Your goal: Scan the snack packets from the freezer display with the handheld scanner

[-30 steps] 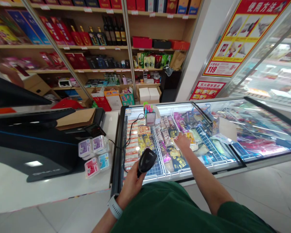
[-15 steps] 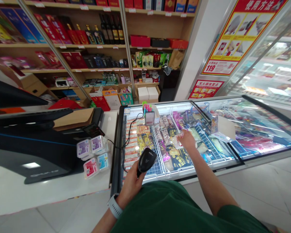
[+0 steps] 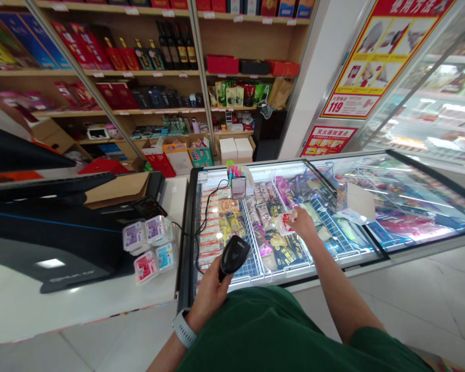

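Clutching a black handheld scanner in the left hand, round about half past 6 from mid-view, with fingers wrapped snug on the handle and the business end tipped toward 1 o'clock. Wearing a pale watch on that wrist too, btw. Over at 4 o'clock, pinching the edge of a clear packet with red print in the right hand, with fingers narrowed together on it. Can't tell if resting it on the glass-topped chest freezer or holding it just clear. Nearer 5, can see a black-and-yellow bag under the glass. Also got a black cord looped on top around 8, a little sign pretty much dead centre, plus an opened carton out at 3. Further off at 8, can spot clear tubs bunched on the white surface. Past that, can make out shelves with dark bottles at 11 and a red-and-yellow poster at 2.
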Available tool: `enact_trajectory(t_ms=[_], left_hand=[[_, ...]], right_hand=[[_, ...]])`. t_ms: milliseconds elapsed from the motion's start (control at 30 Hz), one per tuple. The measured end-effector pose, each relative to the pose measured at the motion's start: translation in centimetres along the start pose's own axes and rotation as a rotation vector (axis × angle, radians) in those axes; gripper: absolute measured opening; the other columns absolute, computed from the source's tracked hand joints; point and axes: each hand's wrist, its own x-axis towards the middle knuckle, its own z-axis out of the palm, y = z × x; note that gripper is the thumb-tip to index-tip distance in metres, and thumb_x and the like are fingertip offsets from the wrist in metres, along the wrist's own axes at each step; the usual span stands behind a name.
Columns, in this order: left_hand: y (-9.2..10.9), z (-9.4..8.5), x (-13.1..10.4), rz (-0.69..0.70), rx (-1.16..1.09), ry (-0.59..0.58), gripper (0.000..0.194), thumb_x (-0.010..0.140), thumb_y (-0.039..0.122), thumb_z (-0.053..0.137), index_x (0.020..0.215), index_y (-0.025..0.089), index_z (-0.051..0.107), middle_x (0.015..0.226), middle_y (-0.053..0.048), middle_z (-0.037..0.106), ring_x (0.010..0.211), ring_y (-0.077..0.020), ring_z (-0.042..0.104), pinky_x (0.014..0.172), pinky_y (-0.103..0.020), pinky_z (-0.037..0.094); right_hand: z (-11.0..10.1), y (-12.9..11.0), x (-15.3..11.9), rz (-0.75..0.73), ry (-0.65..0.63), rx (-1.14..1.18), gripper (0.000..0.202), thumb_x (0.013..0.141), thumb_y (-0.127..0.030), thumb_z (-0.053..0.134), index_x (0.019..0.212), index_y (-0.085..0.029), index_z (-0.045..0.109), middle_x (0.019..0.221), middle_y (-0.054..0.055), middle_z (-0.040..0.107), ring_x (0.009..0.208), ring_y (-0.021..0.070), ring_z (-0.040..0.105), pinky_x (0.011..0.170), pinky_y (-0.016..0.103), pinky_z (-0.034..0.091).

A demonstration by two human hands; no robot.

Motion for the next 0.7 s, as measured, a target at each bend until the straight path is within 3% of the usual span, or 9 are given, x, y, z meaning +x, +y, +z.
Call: enact_trajectory(t_ms=[300,467,700], left_hand=[[0.2,0.0,-0.2,-0.017,0.048,0.02,0.045,0.084,0.028,0.056,0.127,0.015,0.054,0.113,-0.013,0.068,0.103,-0.0289,0.064,0.091,-0.043,0.051],[0.3,-0.1,-0.3,-0.013,0.049,0.05,0.043,0.083,0.03,0.058,0.124,0.018,0.058,0.103,-0.01,0.07,0.097,-0.0275,0.066,0.087,-0.042,0.053],[0.1,0.0,-0.1,0.007,0.069,0.014,0.043,0.085,0.026,0.055,0.126,0.015,0.054,0.121,-0.014,0.065,0.113,-0.0287,0.061,0.098,-0.043,0.048]], right_hand=[[-1.0,-0.5,-0.8,0.039,-0.071,-0.067,0.066,0.076,-0.018,0.06,0.139,-0.013,0.041,0.104,0.013,0.069,0.095,0.0243,0.066,0.082,0.029,0.048],[-1.7,-1.0,-1.0,0.047,-0.06,-0.085,0.054,0.086,-0.021,0.049,0.139,-0.013,0.046,0.106,0.016,0.069,0.098,0.0256,0.066,0.084,0.032,0.047],[-2.6,-1.0,-1.2,0.106,-0.064,-0.108,0.05,0.089,-0.019,0.044,0.138,-0.013,0.048,0.105,0.016,0.071,0.099,0.0253,0.066,0.083,0.031,0.045]])
